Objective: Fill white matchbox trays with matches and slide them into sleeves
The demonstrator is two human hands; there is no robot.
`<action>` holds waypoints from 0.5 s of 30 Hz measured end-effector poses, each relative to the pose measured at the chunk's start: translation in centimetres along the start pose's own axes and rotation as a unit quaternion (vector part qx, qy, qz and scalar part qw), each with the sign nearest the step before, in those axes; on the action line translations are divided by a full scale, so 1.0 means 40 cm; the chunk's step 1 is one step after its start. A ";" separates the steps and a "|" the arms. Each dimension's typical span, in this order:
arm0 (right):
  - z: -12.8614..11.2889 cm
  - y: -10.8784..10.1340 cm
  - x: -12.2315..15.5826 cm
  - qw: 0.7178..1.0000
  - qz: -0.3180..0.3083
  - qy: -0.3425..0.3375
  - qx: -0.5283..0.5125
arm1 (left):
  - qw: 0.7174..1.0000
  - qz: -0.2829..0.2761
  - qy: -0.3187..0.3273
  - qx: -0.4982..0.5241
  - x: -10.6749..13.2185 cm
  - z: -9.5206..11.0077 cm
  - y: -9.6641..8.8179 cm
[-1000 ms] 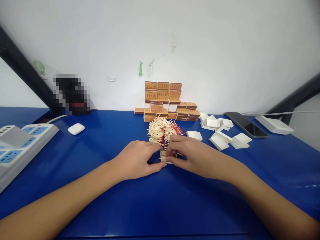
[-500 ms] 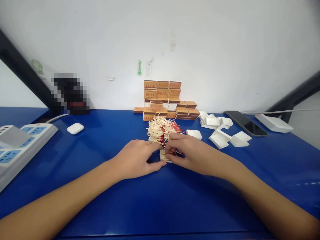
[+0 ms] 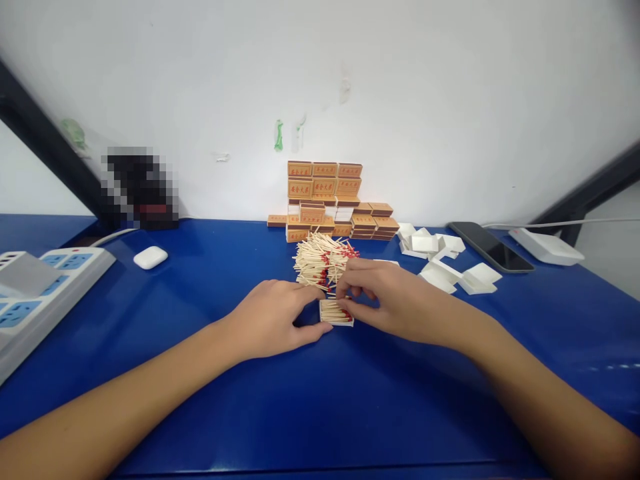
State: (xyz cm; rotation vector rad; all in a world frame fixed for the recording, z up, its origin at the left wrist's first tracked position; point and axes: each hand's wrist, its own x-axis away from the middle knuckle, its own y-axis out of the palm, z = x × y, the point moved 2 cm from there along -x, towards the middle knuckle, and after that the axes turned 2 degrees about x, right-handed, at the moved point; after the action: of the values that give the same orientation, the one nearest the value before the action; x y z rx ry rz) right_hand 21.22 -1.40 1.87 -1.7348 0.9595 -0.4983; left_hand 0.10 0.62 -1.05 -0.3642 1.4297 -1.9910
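A white matchbox tray (image 3: pixel 344 324) lies on the blue table, filled with matches (image 3: pixel 334 311) whose red heads point right. My left hand (image 3: pixel 283 317) holds the tray's left end, index finger at the far corner and thumb at the near one. Over the tray's right far edge is my right hand (image 3: pixel 377 293), thumb and index finger closed in a pinch; whatever is between them is too small to make out. Just beyond the tray is a loose heap of matches (image 3: pixel 317 257), partly covered by my right hand.
Orange matchboxes (image 3: pixel 325 187) are stacked against the wall. White trays (image 3: pixel 440 273) lie to the right, beside a phone (image 3: pixel 493 247) and a white box-shaped device (image 3: pixel 545 247). A power strip (image 3: pixel 85 280) and a white earbud case (image 3: pixel 151 257) are at left.
My right hand has shifted slightly right and up, uncovering more of the matches in the tray. My left hand stays at the tray's left end.
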 end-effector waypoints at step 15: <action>0.025 -0.009 0.004 0.998 -0.026 0.040 0.031 | 1.000 0.003 0.001 0.000 0.003 -0.002 0.002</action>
State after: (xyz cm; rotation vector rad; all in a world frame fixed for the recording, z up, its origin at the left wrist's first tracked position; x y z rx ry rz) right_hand 22.18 -0.89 1.79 -1.6977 0.9469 -0.6288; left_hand 0.01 0.59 -1.18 -0.3575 1.4299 -1.9886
